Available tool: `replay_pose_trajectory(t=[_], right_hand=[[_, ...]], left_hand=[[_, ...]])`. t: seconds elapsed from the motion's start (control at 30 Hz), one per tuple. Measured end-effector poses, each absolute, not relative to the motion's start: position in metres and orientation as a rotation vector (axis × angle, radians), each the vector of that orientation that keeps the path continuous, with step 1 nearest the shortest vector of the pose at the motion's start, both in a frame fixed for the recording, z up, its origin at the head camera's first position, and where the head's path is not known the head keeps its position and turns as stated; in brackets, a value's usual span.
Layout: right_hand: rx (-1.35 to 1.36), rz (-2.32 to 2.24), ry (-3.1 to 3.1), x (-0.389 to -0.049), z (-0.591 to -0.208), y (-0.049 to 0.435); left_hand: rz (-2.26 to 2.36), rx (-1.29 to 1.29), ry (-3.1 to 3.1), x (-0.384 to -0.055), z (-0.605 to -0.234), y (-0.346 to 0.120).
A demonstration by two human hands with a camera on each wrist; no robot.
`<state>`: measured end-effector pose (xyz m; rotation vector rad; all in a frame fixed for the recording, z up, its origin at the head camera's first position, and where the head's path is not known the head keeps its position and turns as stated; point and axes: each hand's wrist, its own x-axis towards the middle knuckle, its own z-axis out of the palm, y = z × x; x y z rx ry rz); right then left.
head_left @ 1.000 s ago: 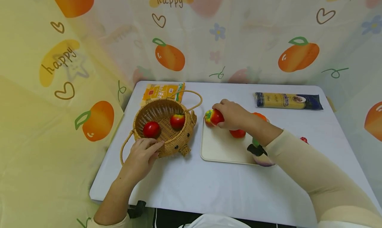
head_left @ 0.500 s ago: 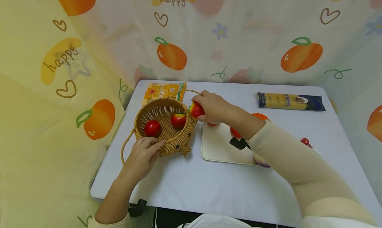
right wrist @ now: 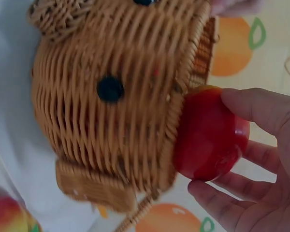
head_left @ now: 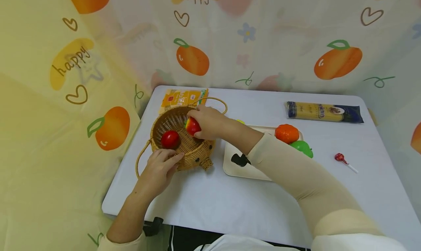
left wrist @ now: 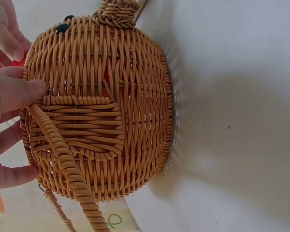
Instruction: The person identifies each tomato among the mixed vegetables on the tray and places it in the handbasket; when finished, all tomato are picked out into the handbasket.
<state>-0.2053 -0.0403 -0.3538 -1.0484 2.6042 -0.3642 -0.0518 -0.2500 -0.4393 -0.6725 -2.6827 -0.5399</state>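
Partway, I'd guess: 1 round glossy red fruit (head_left: pixel 170 139) in the round tan wicker basket (head_left: pixel 190 161), L hand (head_left: pixel 158 167) gripping its rim; R hand (head_left: pixel 208 122) holds a round red-and-yellow fruit (head_left: pixel 193 126) there, unreleased. Left on rectangular beige tray (head_left: pixel 248 173): ribbed orange pumpkin (head_left: pixel 287 133), etc.

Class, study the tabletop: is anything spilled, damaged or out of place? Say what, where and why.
Nothing looks spilled or damaged; the wicker basket stands upright. Only the lollipop seems slightly odd, lying alone and at a slant on the table, right of the tray.
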Motion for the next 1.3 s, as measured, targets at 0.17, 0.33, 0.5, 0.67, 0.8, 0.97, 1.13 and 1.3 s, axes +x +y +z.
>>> replay_pose_trajectory(t=[0.17, 0.33, 0.5, 0.67, 0.8, 0.97, 1.13, 1.3], right_hand=[[-1.079, -0.322, 2.594, -0.2, -0.365, -0.049], [-1.106, -0.267, 2.605, -0.197, -0.375, -0.052], [-1.11, -0.262, 2.61, -0.196, -0.376, -0.052], [-1.123, -0.299, 2.601, -0.196, -0.377, -0.049], [-1.131, -0.338, 2.607, -0.197, -0.374, -0.043], [-1.113, -0.369, 2.629, -0.2, -0.364, -0.031], [-1.063, -0.408, 2.659, -0.207, -0.357, -0.011], [-0.981, -0.398, 2.685, -0.214, -0.359, 0.019]], left_hand=[[-0.537, -0.676, -2.687, -0.053, -0.439, -0.249], [-0.545, -0.674, -2.68, -0.053, -0.439, -0.248], [-0.545, -0.674, -2.673, -0.053, -0.44, -0.248], [-0.546, -0.676, -2.669, -0.053, -0.441, -0.248], [-0.545, -0.679, -2.668, -0.053, -0.442, -0.248], [-0.549, -0.679, -2.666, -0.052, -0.442, -0.248], [-0.555, -0.688, -2.645, -0.051, -0.441, -0.249], [-0.549, -0.697, -2.625, -0.052, -0.442, -0.25]])
